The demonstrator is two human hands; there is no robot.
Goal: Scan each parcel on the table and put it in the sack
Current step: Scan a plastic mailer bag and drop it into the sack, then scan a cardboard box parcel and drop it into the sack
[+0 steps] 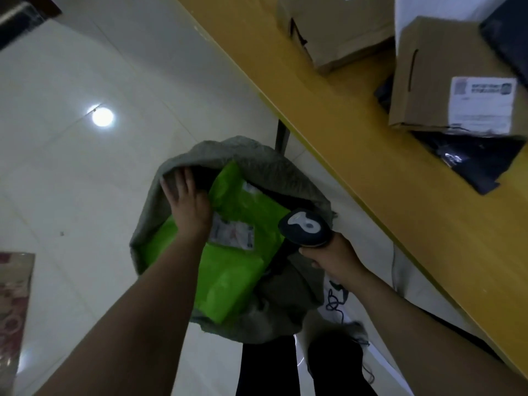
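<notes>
Left hand (187, 201) flat, fingers straight, on green poly mailer (237, 270) inside grey sack (228, 151). Right hand (334, 258) clamped round barcode scanner (307, 228) handle. Labelled cardboard box (428, 81) on yellow table (357, 124).

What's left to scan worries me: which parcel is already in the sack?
The green mailer, in the grey sack under the left hand; the cardboard boxes and dark bag lie on the table.
</notes>
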